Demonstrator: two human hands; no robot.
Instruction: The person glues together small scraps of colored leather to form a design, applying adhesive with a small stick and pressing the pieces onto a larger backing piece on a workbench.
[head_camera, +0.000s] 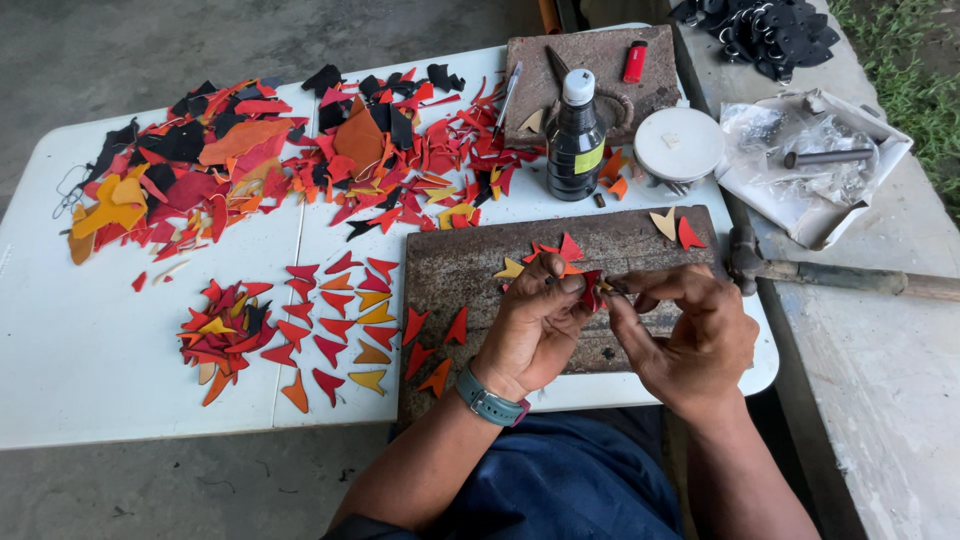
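— Blue trousers (560, 490) sit right at the bottom, on the person's lap. What are the hands doing?

— Both hands are up over a rusty metal plate (460, 270) on the white worktop (100, 350). Left hand (535, 320) has a teal watch (490, 400) on its wrist. Its grip is closed tight, thumb and fingers pinched on a small dark red leather piece (590, 290).

— And the other one?

— Right hand (690, 335) pinches the same piece from the other side. Its grip is almost closed too, with the fingertips touching the piece. I cannot tell if it holds something tiny as well.

— Where is the piece?

— It is in the air between the two hands, just above the plate.

— What else is on the plate?

— Little red, orange and yellow pointy shapes (545, 250) lie behind the hands. More of them (340, 320) sit in neat rows on the worktop to the left. Beside those is a small heap (225, 335).

— And further back?

— Lots of red, black and orange scraps (270, 160) are spread out. Next to them stands a dark bottle with a white cap (575, 140), then a round white lid (680, 143). Behind the bottle lies a red lighter (635, 62). On the right, a hammer (830, 275) rests on a grey ledge (890, 400).
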